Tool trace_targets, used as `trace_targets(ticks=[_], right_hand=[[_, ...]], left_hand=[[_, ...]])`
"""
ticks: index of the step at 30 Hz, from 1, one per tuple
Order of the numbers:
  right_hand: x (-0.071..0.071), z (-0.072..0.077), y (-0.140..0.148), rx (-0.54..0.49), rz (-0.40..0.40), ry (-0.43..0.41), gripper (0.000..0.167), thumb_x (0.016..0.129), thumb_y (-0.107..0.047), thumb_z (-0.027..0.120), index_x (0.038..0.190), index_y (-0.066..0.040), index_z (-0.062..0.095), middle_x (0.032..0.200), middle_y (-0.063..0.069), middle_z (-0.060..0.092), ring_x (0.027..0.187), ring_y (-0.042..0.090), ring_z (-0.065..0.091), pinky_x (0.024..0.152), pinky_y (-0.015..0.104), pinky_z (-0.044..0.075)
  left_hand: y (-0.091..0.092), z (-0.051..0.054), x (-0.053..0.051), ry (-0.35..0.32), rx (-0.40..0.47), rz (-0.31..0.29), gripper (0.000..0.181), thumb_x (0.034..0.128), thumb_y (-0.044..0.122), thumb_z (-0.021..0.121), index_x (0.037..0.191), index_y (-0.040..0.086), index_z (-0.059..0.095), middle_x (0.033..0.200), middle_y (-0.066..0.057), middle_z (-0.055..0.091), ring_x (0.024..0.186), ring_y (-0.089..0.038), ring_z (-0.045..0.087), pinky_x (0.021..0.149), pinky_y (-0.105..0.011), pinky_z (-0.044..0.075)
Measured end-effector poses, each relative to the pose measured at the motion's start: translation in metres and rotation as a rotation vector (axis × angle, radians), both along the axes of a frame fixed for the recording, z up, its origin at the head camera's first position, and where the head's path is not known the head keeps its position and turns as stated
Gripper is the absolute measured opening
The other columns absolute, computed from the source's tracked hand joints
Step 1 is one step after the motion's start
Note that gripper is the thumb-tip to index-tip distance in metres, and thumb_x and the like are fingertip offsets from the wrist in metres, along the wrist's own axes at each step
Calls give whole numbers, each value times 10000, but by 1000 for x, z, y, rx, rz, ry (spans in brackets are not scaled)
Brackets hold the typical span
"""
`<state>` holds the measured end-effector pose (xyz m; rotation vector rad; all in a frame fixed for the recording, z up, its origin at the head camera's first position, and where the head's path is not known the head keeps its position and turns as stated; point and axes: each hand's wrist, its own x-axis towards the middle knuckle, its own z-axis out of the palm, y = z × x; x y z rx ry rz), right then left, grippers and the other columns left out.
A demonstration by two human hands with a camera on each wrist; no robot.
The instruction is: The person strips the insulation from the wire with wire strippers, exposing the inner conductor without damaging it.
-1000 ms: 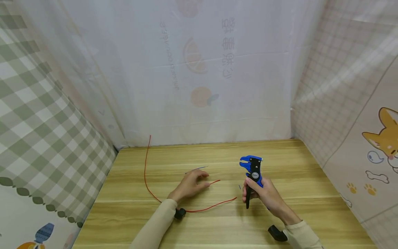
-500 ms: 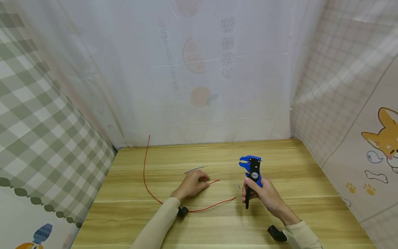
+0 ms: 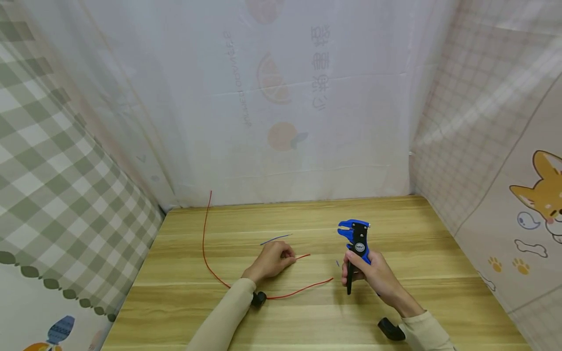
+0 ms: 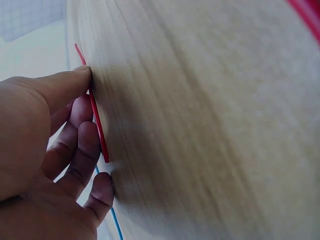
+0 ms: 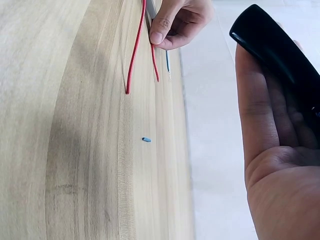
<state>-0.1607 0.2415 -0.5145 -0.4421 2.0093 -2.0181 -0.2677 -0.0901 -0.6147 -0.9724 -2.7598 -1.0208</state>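
Note:
A short red wire [image 3: 303, 256] [image 4: 98, 117] [image 5: 155, 65] is pinched between thumb and fingers of my left hand [image 3: 271, 261] [image 4: 60, 135] [image 5: 182, 22], low at the wooden table. My right hand [image 3: 381, 278] [image 5: 285, 175] grips a blue and black wire stripper [image 3: 359, 241] [image 5: 277, 55] by its handles, its head pointing away from me with the jaws facing left. Just beyond my left hand lies a blue wire [image 3: 275, 239] [image 4: 116, 220] [image 5: 168, 61]. A tiny blue piece [image 3: 338, 263] [image 5: 146, 139] rests on the wood left of the stripper.
A long red wire [image 3: 204, 239] [image 5: 134, 55] curves over the table [image 3: 197, 321], running beneath my left forearm and ending between the hands [image 3: 332, 279]. Black wrist devices [image 3: 259, 299] sit at both wrists. Printed curtains [image 3: 210, 161] stand behind and on both sides.
My left hand has shifted very slightly to the right, and its fingers have drawn closer together at the short red wire. The right hand and the stripper have barely moved.

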Motion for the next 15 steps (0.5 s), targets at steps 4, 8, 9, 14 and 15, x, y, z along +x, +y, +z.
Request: trace_targets(ticks=[4, 8, 9, 14, 15], right_hand=[[0, -1, 0, 1, -4, -4, 305, 1245, -245, 451, 1120, -31, 628, 936, 106, 766, 831, 263, 822, 821, 499, 709], [0, 0, 0, -5, -7, -8, 308, 1244, -247, 455, 1118, -25, 627, 930, 85, 767, 825, 237, 819, 816, 475, 710], [1, 1, 0, -7, -7, -7, 308, 1244, -246, 455, 1118, -23, 627, 928, 74, 767, 824, 232, 819, 815, 471, 710], [1, 2, 0, -22, 3, 1, 304, 1246, -235, 447, 1120, -24, 628, 920, 27, 766, 823, 226, 819, 813, 460, 710], [1, 2, 0, -24, 5, -1, 304, 1246, -235, 447, 1120, -26, 628, 921, 22, 767, 825, 225, 819, 814, 461, 710]], left_hand=[[0, 3, 2, 25, -3, -13, 138, 1020, 248, 860, 892, 223, 814, 852, 118, 723, 797, 31, 594, 767, -198, 491], [1, 0, 1, 31, -22, -6, 134, 1024, 234, 847, 896, 232, 808, 845, 148, 693, 804, 47, 555, 795, -202, 456], [1, -1, 1, 38, -31, -6, 133, 1031, 236, 838, 902, 233, 806, 847, 152, 688, 808, 48, 547, 799, -207, 453], [-1, -7, -2, 76, -67, -9, 91, 1058, 240, 807, 970, 221, 796, 900, 137, 714, 845, 26, 564, 826, -244, 491], [-1, -8, -2, 74, -67, -11, 84, 1067, 245, 799, 988, 217, 793, 917, 130, 723, 857, 17, 572, 832, -251, 500]])
